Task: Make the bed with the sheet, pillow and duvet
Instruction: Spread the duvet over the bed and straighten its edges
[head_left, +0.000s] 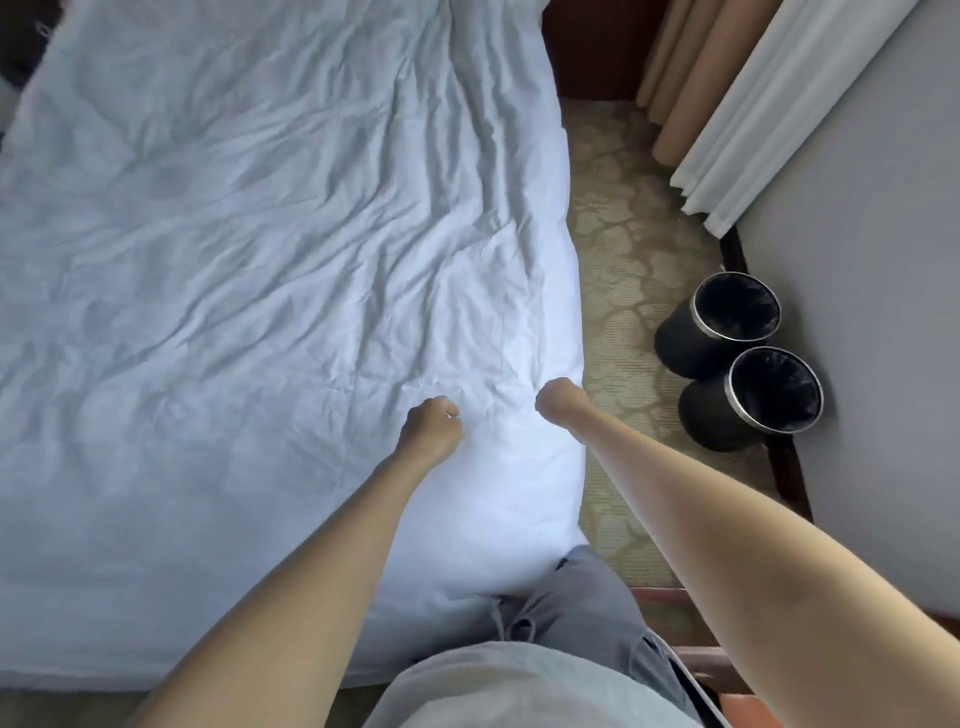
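White duvet (270, 270) clenched near its right edge in left hand (431, 427) and right hand (560, 401), both fisted on cloth; risks sliding floorward if tugged unevenly.

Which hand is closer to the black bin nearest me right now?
Right. The right hand rests at the edge of the duvet, with carpet between it and the bin; the left hand lies further in on the duvet, beyond the right.

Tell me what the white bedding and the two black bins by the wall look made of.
White bedding: matte woven cloth, probably cotton; it creases softly. Far bin and near bin: matte dark bodies, maybe plastic or leatherette, shiny metal-like rims.
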